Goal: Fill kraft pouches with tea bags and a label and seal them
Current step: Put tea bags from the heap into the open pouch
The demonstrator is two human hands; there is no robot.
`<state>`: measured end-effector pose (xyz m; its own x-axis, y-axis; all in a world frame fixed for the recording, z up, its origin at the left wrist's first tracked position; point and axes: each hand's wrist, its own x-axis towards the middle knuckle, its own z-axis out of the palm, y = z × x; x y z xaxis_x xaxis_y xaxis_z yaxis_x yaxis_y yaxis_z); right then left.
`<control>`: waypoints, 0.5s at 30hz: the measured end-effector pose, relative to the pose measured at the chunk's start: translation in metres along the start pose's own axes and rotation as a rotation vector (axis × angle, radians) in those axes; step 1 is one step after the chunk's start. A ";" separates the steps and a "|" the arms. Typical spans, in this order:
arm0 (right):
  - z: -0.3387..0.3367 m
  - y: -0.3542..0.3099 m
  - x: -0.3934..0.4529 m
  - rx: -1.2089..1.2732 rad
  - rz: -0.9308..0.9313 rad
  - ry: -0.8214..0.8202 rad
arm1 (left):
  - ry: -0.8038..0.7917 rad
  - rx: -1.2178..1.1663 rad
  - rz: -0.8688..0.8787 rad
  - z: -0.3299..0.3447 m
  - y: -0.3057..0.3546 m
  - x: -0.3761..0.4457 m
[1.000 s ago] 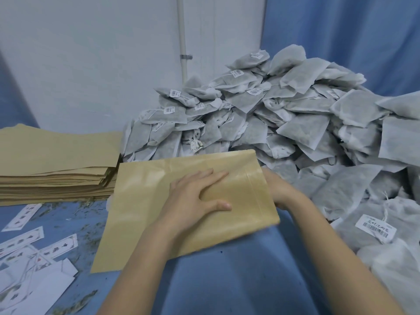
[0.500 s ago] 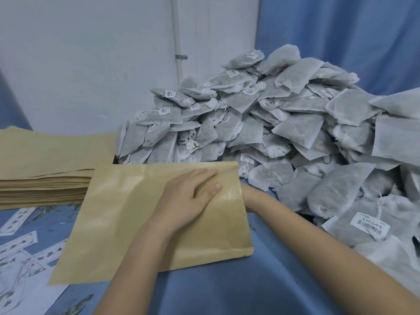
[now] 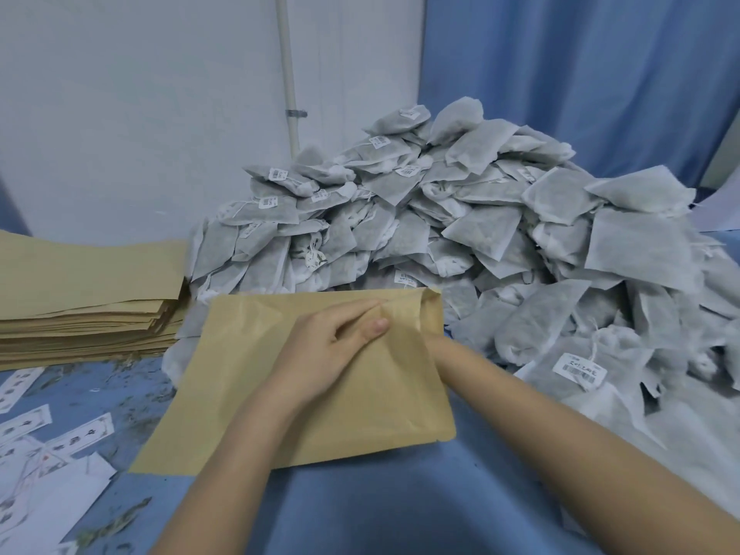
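Observation:
A flat kraft pouch lies on the blue table in front of me, its open mouth facing right toward the tea bags. My left hand rests flat on top of it with straight fingers, pressing it down. My right forearm reaches into the pouch mouth. The right hand itself is hidden inside the pouch past the wrist. A large heap of grey tea bags with white barcode tags fills the table behind and to the right of the pouch. Small printed labels lie scattered at the lower left.
A tall stack of empty kraft pouches stands at the left, just behind the labels. White paper sheets lie at the lower left corner. Loose tea crumbs dot the blue table. A white wall and a blue curtain close off the back.
The pouch has slid left and turned flatter on the table. My right hand has gone from the pouch's right edge into its mouth. My left hand stays flat on top.

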<state>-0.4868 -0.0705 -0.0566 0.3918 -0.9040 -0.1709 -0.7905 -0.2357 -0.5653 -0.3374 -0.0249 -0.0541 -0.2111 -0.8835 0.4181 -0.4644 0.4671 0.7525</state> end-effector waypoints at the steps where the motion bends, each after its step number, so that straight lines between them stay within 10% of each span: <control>1: -0.005 0.003 -0.008 -0.013 -0.082 0.023 | 0.011 0.011 -0.004 0.000 0.000 0.000; 7: -0.058 0.042 -0.061 -0.343 -0.250 0.389 | 0.053 0.028 -0.027 0.012 0.000 0.005; 15: -0.078 0.079 -0.080 -1.063 0.087 0.221 | 0.026 0.061 -0.027 0.046 0.005 0.010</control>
<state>-0.6173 -0.0445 -0.0244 0.3059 -0.9515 0.0321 -0.8558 -0.2600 0.4473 -0.3813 -0.0331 -0.0690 -0.1759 -0.8943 0.4114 -0.5212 0.4391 0.7318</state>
